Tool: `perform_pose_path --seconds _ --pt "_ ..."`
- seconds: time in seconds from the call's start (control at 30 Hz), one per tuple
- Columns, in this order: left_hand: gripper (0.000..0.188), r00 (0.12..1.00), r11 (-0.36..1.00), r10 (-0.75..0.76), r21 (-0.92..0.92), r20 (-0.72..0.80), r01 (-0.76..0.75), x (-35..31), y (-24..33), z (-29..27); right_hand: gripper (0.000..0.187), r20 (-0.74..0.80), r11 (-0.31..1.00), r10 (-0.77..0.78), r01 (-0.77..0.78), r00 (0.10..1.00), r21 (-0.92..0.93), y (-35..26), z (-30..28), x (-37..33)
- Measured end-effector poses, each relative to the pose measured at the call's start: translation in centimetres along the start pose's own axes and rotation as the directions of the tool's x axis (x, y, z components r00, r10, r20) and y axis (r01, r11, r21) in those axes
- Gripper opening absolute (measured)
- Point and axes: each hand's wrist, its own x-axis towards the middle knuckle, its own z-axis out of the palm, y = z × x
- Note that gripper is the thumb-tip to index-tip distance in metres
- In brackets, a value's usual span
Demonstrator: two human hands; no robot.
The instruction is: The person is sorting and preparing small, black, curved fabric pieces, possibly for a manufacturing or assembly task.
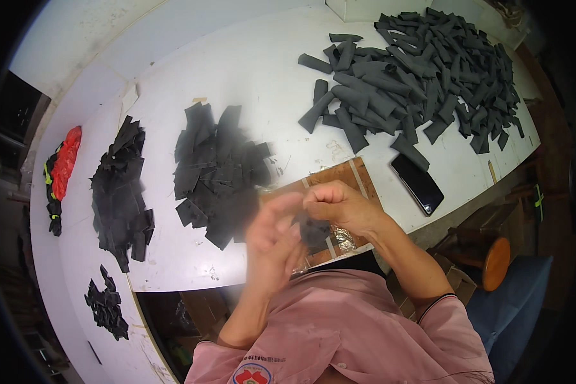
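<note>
Close in front of my body, both hands meet over a brown board (355,171) crossed by pale strips. My right hand (344,208) is closed, its fingers pinched around a small dark fabric piece (314,234) that shows beneath them. Beside it, my left hand (275,238) is smeared by motion, so its grip does not show clearly. Just left of that hand lies a pile of flat black pieces (217,169). Crinkled clear film (344,239) rests on the board under my right wrist.
A big heap of dark grey tube-like pieces (422,73) covers the far right of the white table (269,70). A black phone (417,184) lies near the right edge. Leftward are a black strip pile (118,192), small black scraps (106,303) and a red bag (66,161). A wooden stool (495,264) stands right.
</note>
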Motion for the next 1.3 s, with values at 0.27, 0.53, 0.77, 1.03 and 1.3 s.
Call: perform_pose_path --seconds 0.27,0.53,0.77,1.03,1.3 --pt "0.034 0.993 0.977 -0.111 -0.181 0.031 0.115 0.3 -1.3 -1.3 0.017 -0.152 0.999 -0.015 0.009 0.988 -0.042 2.1 -0.1 -0.7" --pt "0.025 0.853 0.458 0.398 0.732 0.339 -0.505 1.2 1.9 0.4 0.012 -0.228 0.908 -0.169 0.061 0.959 -0.415 0.4 0.2 -0.9" --pt "0.014 0.887 0.848 0.461 0.301 -0.014 -0.436 0.2 1.0 0.3 0.028 0.135 0.088 -0.526 0.211 0.840 -0.974 -3.7 3.0 -2.3" --pt "0.020 0.925 0.853 0.379 0.371 0.042 -0.367 0.9 -0.1 0.7 0.020 0.087 0.108 -0.551 0.174 0.830 -0.979 -2.2 2.9 -2.0" --pt "0.010 0.956 0.404 0.103 0.867 0.276 -0.293 2.4 3.1 1.8 0.011 0.135 0.164 -0.578 0.277 0.805 -0.947 0.7 1.1 -2.2"
